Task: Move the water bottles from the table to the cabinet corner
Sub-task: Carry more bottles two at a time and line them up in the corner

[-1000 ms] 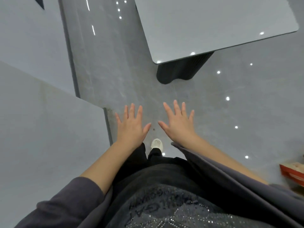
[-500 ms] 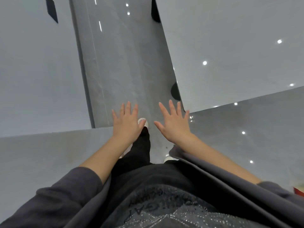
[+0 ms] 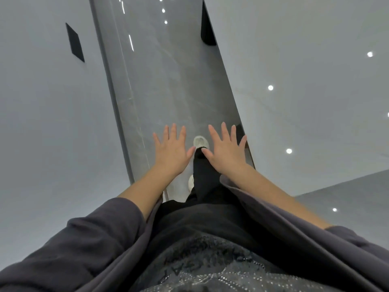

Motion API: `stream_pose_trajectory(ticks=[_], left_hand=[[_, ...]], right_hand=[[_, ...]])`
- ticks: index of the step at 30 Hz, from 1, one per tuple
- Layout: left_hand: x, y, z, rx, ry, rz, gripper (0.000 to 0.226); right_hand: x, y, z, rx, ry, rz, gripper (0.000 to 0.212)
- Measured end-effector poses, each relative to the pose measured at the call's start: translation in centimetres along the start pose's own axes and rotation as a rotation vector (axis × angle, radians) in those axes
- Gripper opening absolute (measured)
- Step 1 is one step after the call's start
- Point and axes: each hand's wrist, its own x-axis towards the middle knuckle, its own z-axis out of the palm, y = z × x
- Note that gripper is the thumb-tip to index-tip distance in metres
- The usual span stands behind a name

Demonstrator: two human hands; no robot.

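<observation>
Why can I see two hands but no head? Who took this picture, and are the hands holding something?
The camera sits on a person's head and looks down, so you see what that person sees: their own body, but never their face. The left hand and right hand are stretched out in front with fingers spread, and both are empty. Below them is a shiny grey floor and one white shoe, mid-step. The big grey surface on the right is a tabletop; the bright dots on it are reflected lights. The pale surface on the left may be a cabinet or a wall, I cannot tell. No water bottles are in view.
</observation>
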Motion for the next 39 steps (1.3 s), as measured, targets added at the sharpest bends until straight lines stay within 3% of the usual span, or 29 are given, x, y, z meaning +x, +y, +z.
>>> stream_pose_trajectory(ticks=[13, 19, 24, 36, 39], left_hand=[[18.6, -7.9, -13.2, 0.03, 0.018, -0.093, 0.072], [27.7, -7.0, -21.1, 0.029, 0.112, 0.014, 0.072], [33.6, -2.2, -24.3, 0.039, 0.066, 0.247, 0.072], [51.0, 13.2, -29.6, 0.27, -0.141, 0.886, 0.068], [54.9, 17.8, -30.8, 0.28, -0.129, 1.02, 0.066]], right_hand=[[20.7, -6.9, -12.7, 0.006, 0.007, -0.107, 0.073], [27.2, -6.8, -20.3, 0.036, 0.082, -0.071, 0.073], [30.1, -2.5, -24.5, 0.133, 0.141, 0.111, 0.071], [34.8, 10.0, -29.2, 0.589, 0.176, 0.813, 0.071], [36.4, 12.8, -30.9, 0.679, 0.213, 0.932, 0.07]])
